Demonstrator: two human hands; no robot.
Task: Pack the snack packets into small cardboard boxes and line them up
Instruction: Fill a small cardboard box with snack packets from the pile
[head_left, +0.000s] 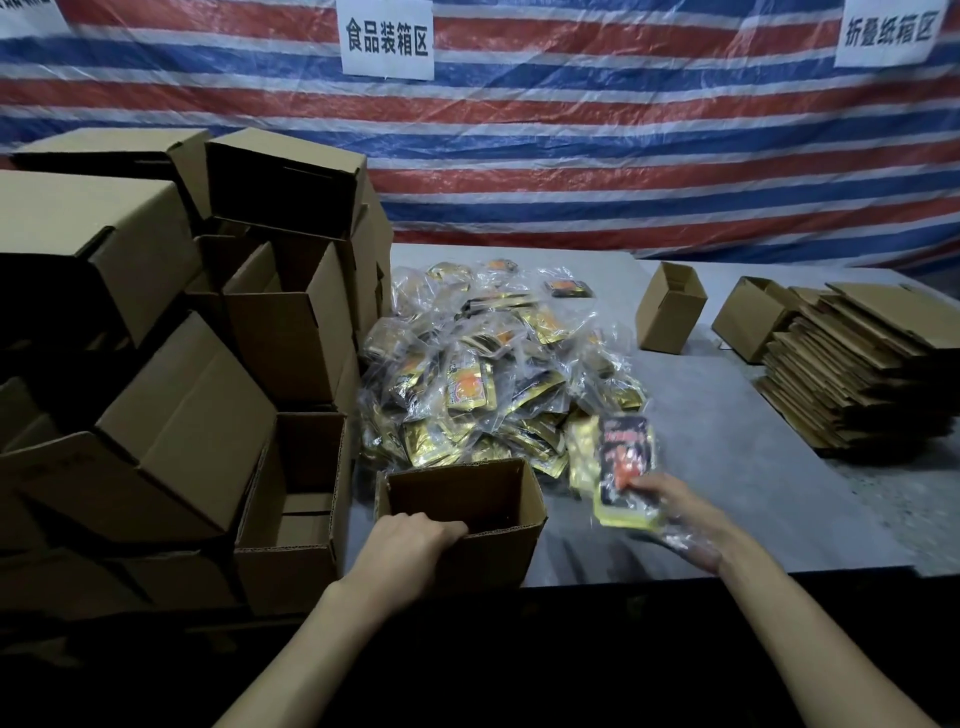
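Gripping the near rim of the open cardboard box (498, 556) with the left hand (415, 540), by the near edge of the surface (727, 441). Pinching a few snack packets (623, 462) by their lower end in the right hand (685, 519), held with the long axis toward the far edge, just right of the box mouth. Probably calls for a short leftward carry, then dropping in end-first. Farther out, mid-surface, behind the box: heaped packet pile (493, 374).

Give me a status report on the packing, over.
Left hand grips near rim of open box. Right hand holds snack packets just right of the box, not yet inside. Loose packet pile behind the box; nothing between packets and opening.
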